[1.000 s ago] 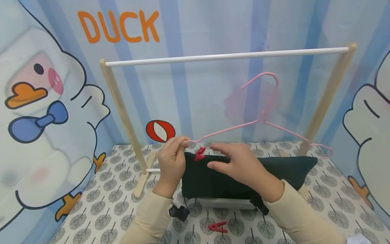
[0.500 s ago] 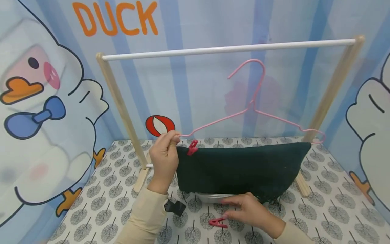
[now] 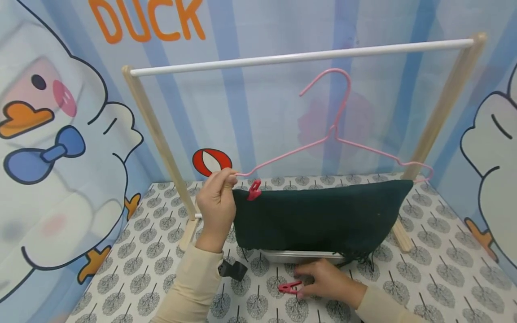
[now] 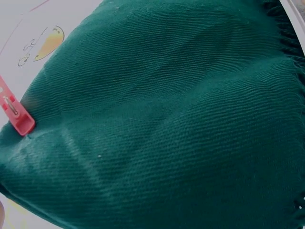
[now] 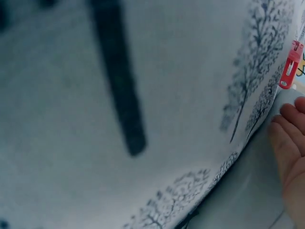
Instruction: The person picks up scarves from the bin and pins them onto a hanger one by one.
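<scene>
My left hand (image 3: 218,202) pinches the left end of a pink wire clothes hanger (image 3: 292,152). A dark green fringed cloth (image 3: 323,220) hangs folded from the hanger, with a red clothespin (image 3: 254,190) fastened at its upper left corner. In the left wrist view, the cloth (image 4: 167,119) fills most of the picture and that clothespin (image 4: 19,117) is at the left edge. Low on the table, my right hand (image 3: 333,282) has its thumb and fingers spread beside a second red clothespin (image 3: 289,287), thumb close to its right end. The right wrist view shows the hand's fingers (image 5: 288,138).
Behind the cloth stands a rack with a white rod (image 3: 282,58) and wooden posts (image 3: 155,134). A metallic tray (image 3: 299,257) sits partly under the cloth. The tree-patterned tablecloth (image 3: 133,269) meets a duck-print curtain (image 3: 266,112). A black wrist camera (image 3: 233,270) is on the left wrist.
My right hand has left the upper edge of the cloth and dropped to the loose clothespin on the table. My left hand still holds the hanger, which has shifted slightly left.
</scene>
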Demonstrator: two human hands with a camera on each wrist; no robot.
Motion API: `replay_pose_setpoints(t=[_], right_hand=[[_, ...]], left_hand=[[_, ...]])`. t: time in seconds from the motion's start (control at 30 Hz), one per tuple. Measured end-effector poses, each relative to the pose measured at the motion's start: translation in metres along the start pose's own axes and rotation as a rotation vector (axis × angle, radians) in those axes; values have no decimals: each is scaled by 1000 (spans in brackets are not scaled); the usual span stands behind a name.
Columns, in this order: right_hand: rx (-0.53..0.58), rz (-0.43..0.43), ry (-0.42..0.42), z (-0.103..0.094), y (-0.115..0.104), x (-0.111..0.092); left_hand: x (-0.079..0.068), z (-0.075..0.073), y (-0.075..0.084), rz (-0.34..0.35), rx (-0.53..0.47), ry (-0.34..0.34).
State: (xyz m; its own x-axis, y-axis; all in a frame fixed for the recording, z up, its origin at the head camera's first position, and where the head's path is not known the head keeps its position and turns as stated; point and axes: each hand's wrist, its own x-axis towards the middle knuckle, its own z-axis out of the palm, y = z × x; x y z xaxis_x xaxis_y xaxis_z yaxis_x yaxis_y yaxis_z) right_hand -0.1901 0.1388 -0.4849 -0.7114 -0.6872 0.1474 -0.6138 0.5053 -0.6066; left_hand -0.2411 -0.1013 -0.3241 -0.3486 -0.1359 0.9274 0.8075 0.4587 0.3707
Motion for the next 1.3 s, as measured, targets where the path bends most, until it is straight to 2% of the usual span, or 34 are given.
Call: replay_pose_setpoints(t=[0.3,0.7,0.87,1.07,1.17,1.3], right_hand=[[-89,-2,-35,-2,1,6],[-180,-30,-80,3,-3,9],[-154,-5,-79,5,-5,10],[-81,3,-27,4,-5,6],[-65,1,8,-1,-9,0],[-40,57,38,-17,-24,-9]], left_hand=[[5,1,0,9,-4,21],[1,-3,2,3,21,10],[0,-3,1,1,25,11],[-2,-4,0,-7,36,5],[-4,-4,0,-9,28,6],[-4,-5,-1,-2,14,11]])
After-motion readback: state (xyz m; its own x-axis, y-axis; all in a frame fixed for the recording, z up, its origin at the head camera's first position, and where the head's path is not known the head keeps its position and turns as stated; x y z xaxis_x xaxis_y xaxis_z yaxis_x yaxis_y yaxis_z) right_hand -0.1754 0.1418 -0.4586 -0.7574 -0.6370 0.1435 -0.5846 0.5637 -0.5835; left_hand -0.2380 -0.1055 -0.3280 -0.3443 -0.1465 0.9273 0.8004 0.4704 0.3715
